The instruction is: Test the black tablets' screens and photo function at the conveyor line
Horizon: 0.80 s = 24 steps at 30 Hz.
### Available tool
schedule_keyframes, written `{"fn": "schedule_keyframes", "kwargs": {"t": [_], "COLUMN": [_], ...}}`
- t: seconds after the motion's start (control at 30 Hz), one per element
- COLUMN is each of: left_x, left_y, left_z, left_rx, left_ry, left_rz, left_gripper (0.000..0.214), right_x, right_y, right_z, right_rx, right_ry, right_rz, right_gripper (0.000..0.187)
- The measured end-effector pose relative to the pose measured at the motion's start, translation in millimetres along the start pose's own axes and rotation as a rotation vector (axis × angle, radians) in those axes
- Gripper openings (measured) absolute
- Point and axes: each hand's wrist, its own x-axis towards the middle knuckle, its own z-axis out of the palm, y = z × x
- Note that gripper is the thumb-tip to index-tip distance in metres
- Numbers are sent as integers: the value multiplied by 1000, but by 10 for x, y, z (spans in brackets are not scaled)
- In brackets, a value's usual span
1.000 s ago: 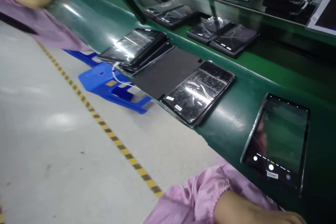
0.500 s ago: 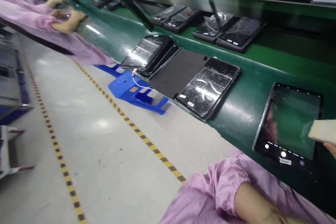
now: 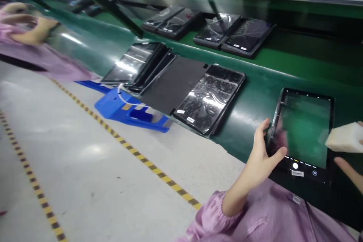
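My left hand (image 3: 261, 159), fingers apart, is at the tablet (image 3: 306, 130); my right hand (image 3: 351, 174), partly cropped, seems clamped on a block (image 3: 343, 138).

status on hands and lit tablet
Left hand at lit tablet, hiding its lower-left corner. Right hand, partly out of frame, holding white block. Tablet on green bench, screen up.

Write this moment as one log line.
left hand: at edge of lit tablet, contact unclear | right hand: holding pale block | lit tablet: on green bench
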Motion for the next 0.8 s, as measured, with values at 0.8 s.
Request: {"fn": "schedule_keyframes", "kwargs": {"t": [0.8], "left_x": [-47], "left_y": [-104], "left_z": [84], "left_rx": [102], "left_ry": [-138], "left_rz": [-18], "left_gripper": [112], "right_x": [-133], "right_y": [31], "right_z": [363], "right_rx": [5], "right_ry": [139], "right_rz": [-88], "right_gripper": [57]}}
